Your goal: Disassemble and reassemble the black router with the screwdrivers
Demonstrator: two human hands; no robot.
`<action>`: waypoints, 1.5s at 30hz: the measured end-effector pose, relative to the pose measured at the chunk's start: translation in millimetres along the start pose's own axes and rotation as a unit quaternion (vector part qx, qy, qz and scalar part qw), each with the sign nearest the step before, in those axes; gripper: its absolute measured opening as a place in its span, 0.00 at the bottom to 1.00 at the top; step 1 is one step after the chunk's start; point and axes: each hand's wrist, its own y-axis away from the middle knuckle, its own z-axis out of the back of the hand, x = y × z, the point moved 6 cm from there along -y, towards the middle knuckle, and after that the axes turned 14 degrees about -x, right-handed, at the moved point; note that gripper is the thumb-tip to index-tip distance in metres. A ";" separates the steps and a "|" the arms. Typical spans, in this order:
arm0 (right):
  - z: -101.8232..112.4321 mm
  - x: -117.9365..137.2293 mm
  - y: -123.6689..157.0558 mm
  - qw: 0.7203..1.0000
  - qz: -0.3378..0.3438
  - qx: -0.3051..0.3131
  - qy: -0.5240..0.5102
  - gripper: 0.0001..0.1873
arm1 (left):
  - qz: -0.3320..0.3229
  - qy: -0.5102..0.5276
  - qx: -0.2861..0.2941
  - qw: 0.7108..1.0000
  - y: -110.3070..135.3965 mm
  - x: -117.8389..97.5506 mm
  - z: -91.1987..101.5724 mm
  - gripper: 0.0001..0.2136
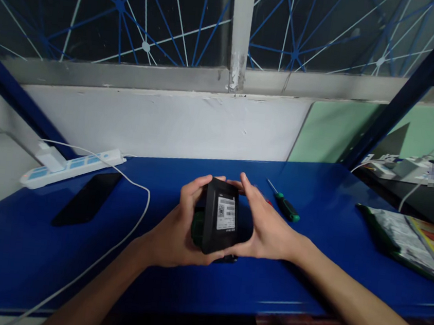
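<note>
Between my two hands, above the blue table, is a black rectangular device casing (210,224) with a white label bearing a printed code. A green part, like a circuit board, shows at its left side. My left hand (179,231) grips the casing from the left, fingers along the top and thumb below. On the right, my right hand (265,224) holds its top and bottom edges with fingers and thumb. Beyond my right hand lies a screwdriver (287,207) with a green and black handle. Something dark under the casing is mostly hidden.
A white power strip (81,165) with a plugged-in adapter stands at the back left, its white cable (146,204) curving across the blue table (141,289). Beside it lies a black phone (88,198). A silver and yellow packet (410,240) rests on the right.
</note>
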 end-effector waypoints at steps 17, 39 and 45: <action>2.7 1.4 -0.5 0.993 0.050 -0.018 0.101 0.65 | -0.077 -0.226 0.002 0.971 11.2 21.6 13.7 0.53; -5.1 -3.1 1.3 0.997 -0.036 0.050 0.036 0.71 | 0.063 -0.141 -0.013 0.988 26.7 43.2 24.3 0.59; -15.8 -3.4 5.5 0.992 -0.061 0.107 0.018 0.72 | 0.126 -0.146 0.041 0.980 43.0 49.4 22.3 0.59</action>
